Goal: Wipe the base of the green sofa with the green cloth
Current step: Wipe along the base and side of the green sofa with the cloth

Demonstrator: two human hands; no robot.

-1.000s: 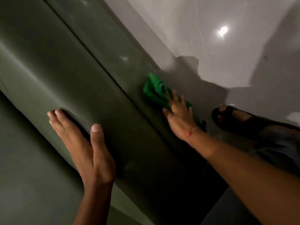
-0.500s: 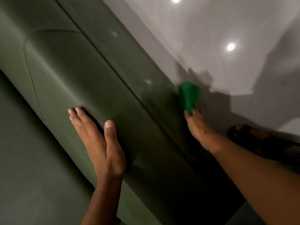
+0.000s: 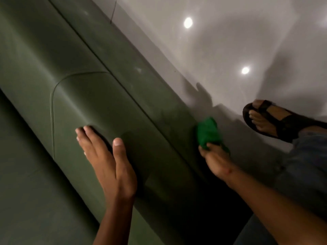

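— Location of the green cloth point(image 3: 208, 132)?
— Bunched against the base point(image 3: 141, 75) of the green sofa point(image 3: 58, 71), at floor point(image 3: 230, 50) level, at four o'clock in view.
— Right hand point(image 3: 218, 162)?
— Its fingers point(image 3: 205, 150) pinch the cloth's lower edge.
— Left hand point(image 3: 108, 161)?
— Flat on the cushion front at seven o'clock, fingers pressed together, thumb apart.
— Surroundings?
— A sandalled foot point(image 3: 265, 119) on the glossy floor at three o'clock.

Glossy pale grey tiled floor point(image 3: 221, 46) reflects two round ceiling lights point(image 3: 188, 22). Foot in black strappy sandal point(image 3: 276, 121) rests on it at right, blue denim trouser leg point(image 3: 307, 156) above.
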